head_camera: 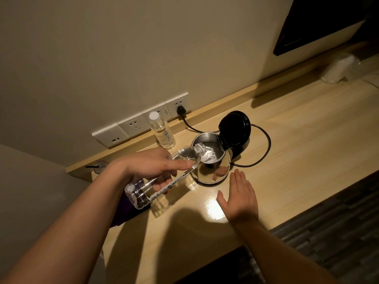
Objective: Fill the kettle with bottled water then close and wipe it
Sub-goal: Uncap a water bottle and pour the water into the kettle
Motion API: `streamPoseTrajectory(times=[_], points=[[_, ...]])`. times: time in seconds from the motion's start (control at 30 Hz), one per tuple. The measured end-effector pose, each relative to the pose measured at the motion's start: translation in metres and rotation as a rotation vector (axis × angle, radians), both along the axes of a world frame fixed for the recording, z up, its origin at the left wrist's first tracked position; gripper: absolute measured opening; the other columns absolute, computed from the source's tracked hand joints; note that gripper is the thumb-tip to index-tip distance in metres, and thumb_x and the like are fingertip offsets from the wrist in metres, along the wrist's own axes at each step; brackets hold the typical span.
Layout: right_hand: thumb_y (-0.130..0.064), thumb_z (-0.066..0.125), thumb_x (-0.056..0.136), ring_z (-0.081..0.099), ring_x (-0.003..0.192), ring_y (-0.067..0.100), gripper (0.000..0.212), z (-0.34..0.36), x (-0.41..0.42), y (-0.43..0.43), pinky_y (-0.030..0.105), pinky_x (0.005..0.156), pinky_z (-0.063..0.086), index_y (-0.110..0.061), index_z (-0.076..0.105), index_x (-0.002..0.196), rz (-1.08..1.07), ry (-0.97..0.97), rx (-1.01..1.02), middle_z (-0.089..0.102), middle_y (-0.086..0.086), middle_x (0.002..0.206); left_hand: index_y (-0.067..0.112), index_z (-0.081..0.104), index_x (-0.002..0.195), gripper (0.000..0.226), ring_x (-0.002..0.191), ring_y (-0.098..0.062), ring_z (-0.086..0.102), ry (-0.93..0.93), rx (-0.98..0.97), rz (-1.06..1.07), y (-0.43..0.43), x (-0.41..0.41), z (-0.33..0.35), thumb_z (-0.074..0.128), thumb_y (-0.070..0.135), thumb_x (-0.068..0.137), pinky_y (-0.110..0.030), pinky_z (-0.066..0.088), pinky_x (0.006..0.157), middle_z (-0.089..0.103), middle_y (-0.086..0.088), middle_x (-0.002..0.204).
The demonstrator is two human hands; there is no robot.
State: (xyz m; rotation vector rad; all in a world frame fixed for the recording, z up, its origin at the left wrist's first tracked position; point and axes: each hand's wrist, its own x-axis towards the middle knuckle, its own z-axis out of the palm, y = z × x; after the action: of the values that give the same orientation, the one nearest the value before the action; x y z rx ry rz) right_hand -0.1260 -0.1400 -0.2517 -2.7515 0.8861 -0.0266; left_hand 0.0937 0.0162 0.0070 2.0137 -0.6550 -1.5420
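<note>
A steel kettle [211, 171] stands on the wooden counter [287, 140] with its black lid [234, 130] flipped up. My left hand [149, 167] grips a clear plastic bottle [143, 193], tilted with its open neck over the kettle's mouth; water lies in the neck end. My right hand [241, 195] rests flat on the counter just in front of the kettle, fingers straight, holding nothing. A second, capped bottle [162, 130] stands upright by the wall behind the kettle.
The kettle's black cord [264, 148] loops behind it to a plug [181, 110] in the wall sockets. A dark purple cloth [125, 210] lies under my left forearm. A wrapped white roll [338, 68] lies at the far right. A dark screen [320, 23] hangs upper right.
</note>
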Motion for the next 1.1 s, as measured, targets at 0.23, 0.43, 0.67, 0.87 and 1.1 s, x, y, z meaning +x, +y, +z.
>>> streamPoseTrajectory(times=[0.23, 0.43, 0.67, 0.87, 1.1], points=[[-0.058, 0.047, 0.092, 0.030, 0.155, 0.028, 0.083, 0.000, 0.001, 0.000, 0.044, 0.124, 0.031, -0.004, 0.041, 0.155, -0.001, 0.004, 0.014, 0.035, 0.016, 0.165, 0.008, 0.070, 0.075, 0.054, 0.045, -0.012, 0.059, -0.024, 0.017, 0.000, -0.001, 0.000, 0.000, 0.064, 0.061, 0.086, -0.030, 0.050, 0.059, 0.068, -0.001, 0.058], [-0.058, 0.046, 0.092, 0.028, 0.156, 0.027, 0.083, 0.002, 0.001, 0.000, 0.043, 0.125, 0.028, -0.005, 0.039, 0.156, -0.006, 0.017, 0.024, 0.032, 0.014, 0.166, 0.013, 0.065, 0.064, 0.050, 0.039, -0.011, 0.056, -0.047, 0.029, -0.001, -0.003, 0.001, 0.003, 0.065, 0.057, 0.090, -0.022, 0.047, 0.048, 0.065, 0.001, 0.052], [-0.058, 0.046, 0.093, 0.027, 0.156, 0.027, 0.083, 0.003, 0.001, -0.001, 0.043, 0.125, 0.027, -0.005, 0.038, 0.156, -0.004, 0.026, 0.031, 0.032, 0.014, 0.166, 0.004, 0.071, 0.082, 0.062, 0.041, -0.012, 0.055, -0.077, 0.058, -0.062, -0.003, 0.007, 0.000, 0.061, 0.065, 0.086, -0.021, 0.047, 0.049, 0.066, 0.000, 0.055], [-0.058, 0.047, 0.093, 0.028, 0.155, 0.027, 0.083, 0.003, 0.002, -0.001, 0.043, 0.125, 0.028, -0.005, 0.039, 0.156, -0.001, 0.032, 0.030, 0.033, 0.014, 0.166, 0.000, 0.073, 0.088, 0.074, 0.050, -0.021, 0.059, -0.071, 0.055, -0.064, -0.002, 0.014, -0.009, 0.066, 0.073, 0.081, -0.027, 0.051, 0.057, 0.070, -0.010, 0.064], [-0.060, 0.042, 0.094, 0.025, 0.157, 0.026, 0.084, 0.005, 0.002, -0.001, 0.042, 0.126, 0.025, -0.006, 0.035, 0.158, 0.000, 0.054, 0.027, 0.029, 0.013, 0.168, -0.005, 0.072, 0.091, 0.086, 0.062, -0.028, 0.062, -0.056, 0.073, -0.052, -0.004, 0.016, -0.010, 0.070, 0.078, 0.070, -0.034, 0.054, 0.065, 0.071, -0.021, 0.074]])
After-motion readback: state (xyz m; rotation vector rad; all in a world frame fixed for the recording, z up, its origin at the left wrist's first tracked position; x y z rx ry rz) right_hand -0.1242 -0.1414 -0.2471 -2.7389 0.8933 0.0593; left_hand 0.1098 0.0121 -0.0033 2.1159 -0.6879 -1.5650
